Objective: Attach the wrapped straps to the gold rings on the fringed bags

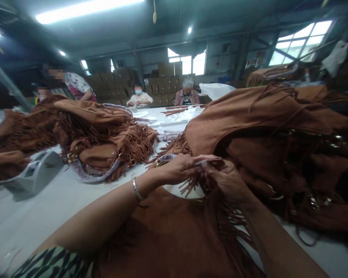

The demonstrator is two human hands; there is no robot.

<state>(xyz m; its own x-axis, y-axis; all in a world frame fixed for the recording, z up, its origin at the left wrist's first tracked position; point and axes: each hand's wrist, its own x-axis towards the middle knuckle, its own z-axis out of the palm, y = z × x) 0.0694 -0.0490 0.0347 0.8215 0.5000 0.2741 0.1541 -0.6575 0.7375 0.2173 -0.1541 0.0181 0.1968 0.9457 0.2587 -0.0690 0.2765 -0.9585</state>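
Observation:
A brown fringed suede bag (168,227) lies in front of me, its fringe hanging down on the right. Above its opening, my left hand (181,168) and my right hand (224,175) come together with closed fingers. Between them runs a narrow strap (201,162), partly pale and partly brown, pinched from both sides. Its exact make is hard to see, as the fingers cover much of it. Short brown fringe strands (191,187) dangle just below the hands. My left wrist wears a metal bracelet.
Brown fringed bags with wrapped handles are heaped on the left (104,150) and higher on the right (249,112). A grey tape dispenser (33,173) stands on the white table (55,208). Several people sit or stand beyond, with stacked cartons (162,85) behind them.

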